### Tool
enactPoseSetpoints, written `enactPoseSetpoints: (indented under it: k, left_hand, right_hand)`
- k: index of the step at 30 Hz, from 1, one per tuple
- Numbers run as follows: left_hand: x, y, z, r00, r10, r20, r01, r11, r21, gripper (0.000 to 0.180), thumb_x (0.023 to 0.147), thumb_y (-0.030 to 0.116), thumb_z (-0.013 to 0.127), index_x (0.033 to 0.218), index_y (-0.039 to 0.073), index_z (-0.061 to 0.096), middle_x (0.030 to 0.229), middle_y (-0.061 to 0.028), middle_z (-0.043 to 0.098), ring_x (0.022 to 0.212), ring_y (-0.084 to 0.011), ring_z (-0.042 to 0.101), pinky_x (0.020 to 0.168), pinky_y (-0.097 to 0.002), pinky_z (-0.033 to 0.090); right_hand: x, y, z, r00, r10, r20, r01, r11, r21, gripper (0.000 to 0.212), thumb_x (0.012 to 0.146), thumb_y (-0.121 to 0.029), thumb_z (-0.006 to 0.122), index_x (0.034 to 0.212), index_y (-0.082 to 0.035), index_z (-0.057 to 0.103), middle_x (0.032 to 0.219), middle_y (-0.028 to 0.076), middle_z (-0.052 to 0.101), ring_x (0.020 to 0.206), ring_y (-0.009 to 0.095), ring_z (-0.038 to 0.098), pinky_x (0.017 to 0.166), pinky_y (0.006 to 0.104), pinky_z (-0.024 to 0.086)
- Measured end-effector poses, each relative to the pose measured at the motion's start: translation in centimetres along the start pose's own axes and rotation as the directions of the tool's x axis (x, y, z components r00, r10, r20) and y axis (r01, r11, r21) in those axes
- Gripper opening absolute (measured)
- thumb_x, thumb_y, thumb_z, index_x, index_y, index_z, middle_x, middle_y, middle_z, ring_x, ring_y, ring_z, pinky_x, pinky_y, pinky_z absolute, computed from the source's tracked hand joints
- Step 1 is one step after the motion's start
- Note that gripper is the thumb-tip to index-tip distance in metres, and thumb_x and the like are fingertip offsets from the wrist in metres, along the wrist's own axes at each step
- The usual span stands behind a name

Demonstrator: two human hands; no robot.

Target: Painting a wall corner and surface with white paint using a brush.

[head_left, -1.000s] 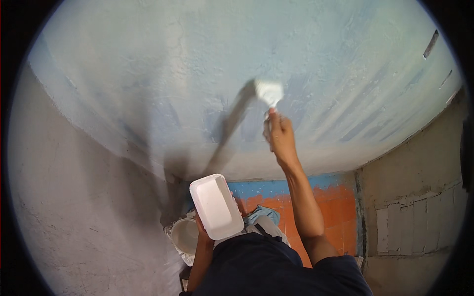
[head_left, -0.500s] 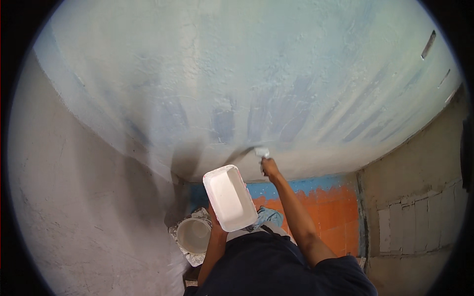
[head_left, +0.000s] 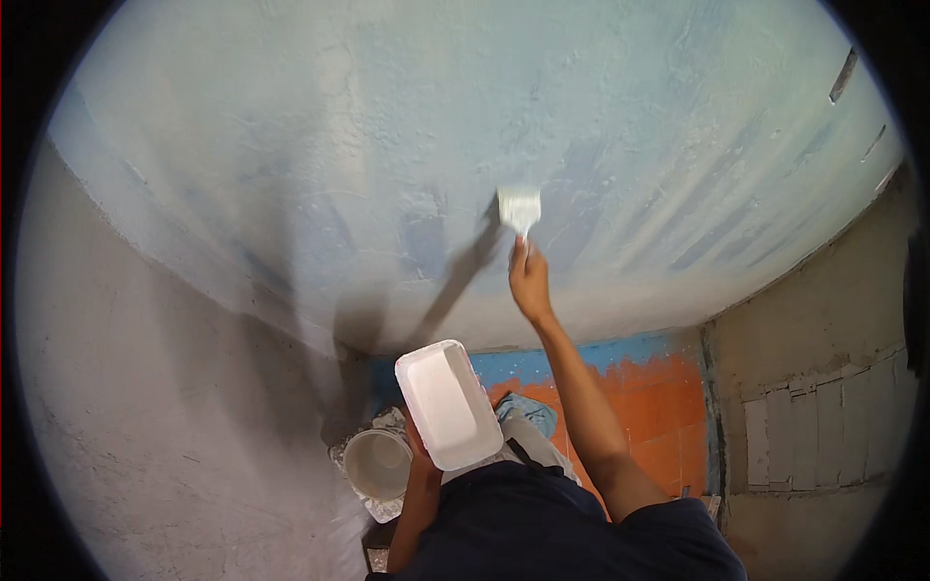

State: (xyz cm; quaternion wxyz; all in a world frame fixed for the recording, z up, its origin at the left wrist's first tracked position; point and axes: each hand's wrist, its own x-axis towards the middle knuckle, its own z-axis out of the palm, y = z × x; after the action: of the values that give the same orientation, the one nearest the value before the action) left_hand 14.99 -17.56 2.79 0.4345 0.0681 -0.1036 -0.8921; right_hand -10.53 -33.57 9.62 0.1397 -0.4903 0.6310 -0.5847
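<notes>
My right hand grips the handle of a wide flat paintbrush, its pale bristles pointing up against the wall. The wall is streaked pale blue-green over patches of darker lavender-blue. In my left hand I hold a white rectangular plastic tub with rounded corners, tilted in front of my body. White paint seems to lie inside it, though its level is hard to judge. Most of the left fingers are hidden by the tub.
On the floor to my left stands a paint-spattered round bucket. A light blue cloth is beside my leg. The floor is orange, with a blue strip along the wall's foot. Bare grey walls rise left and right.
My right hand has moved the brush up the wall from near its foot, and the brush's shadow has lengthened. The tub has shifted slightly down and left in my left hand.
</notes>
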Motion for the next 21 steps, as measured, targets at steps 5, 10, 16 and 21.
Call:
enactPoseSetpoints:
  k: [5, 10, 16, 21]
  left_hand:
    - [-0.5, -0.5, -1.2, 1.0, 0.007, -0.03, -0.005, 0.998, 0.061, 0.092, 0.095, 0.067, 0.051, 0.164, 0.016, 0.019, 0.161, -0.0193, 0.032, 0.136, -0.0438, 0.048, 0.111, -0.0724, 0.036]
    - [-1.9, 0.9, -6.7, 0.986, 0.023, -0.167, -0.013, 0.998, 0.061, 0.091, 0.096, 0.067, 0.051, 0.164, 0.016, 0.02, 0.16, -0.0204, 0.033, 0.135, -0.0444, 0.049, 0.11, -0.0729, 0.036]
    - [-3.4, 2.8, -0.1, 0.994, 0.072, -0.082, -0.069, 0.997, 0.039, 0.09, 0.096, 0.065, 0.053, 0.164, 0.017, 0.02, 0.16, -0.0207, 0.033, 0.133, -0.0446, 0.049, 0.111, -0.0732, 0.034]
    - [-1.8, 2.0, 0.5, 0.998, 0.032, -0.046, -0.031, 0.999, 0.033, 0.091, 0.094, 0.066, 0.056, 0.164, 0.019, 0.02, 0.162, -0.0205, 0.031, 0.134, -0.045, 0.048, 0.112, -0.0743, 0.032]
  right_hand:
    - [-10.7, 21.2, 2.7, 0.963, 0.269, 0.017, -0.248, 0.909, -0.335, 0.045, 0.108, -0.034, 0.047, 0.083, 0.002, 0.059, 0.066, 0.012, 0.06, 0.058, 0.025, 0.059, 0.057, 0.04, 0.047]
    - [-11.7, 23.8, 3.9, 0.729, 0.68, 0.077, -0.662, 0.729, -0.175, 0.035, 0.102, -0.025, 0.053, 0.079, 0.0, 0.064, 0.065, 0.01, 0.062, 0.047, 0.018, 0.055, 0.042, 0.0373, 0.039]
    - [-1.2, -8.1, -0.8, 0.851, 0.396, 0.345, -0.515, 0.756, 0.403, 0.035, 0.11, -0.027, 0.048, 0.09, -0.001, 0.061, 0.056, -0.006, 0.039, 0.043, 0.007, 0.033, 0.04, 0.0244, 0.025]
    - [2.5, -15.7, -3.7, 0.991, 0.087, 0.1, -0.119, 0.915, 0.386, 0.041, 0.111, -0.032, 0.044, 0.094, 0.002, 0.059, 0.06, -0.005, 0.04, 0.054, 0.004, 0.037, 0.05, 0.0275, 0.03]
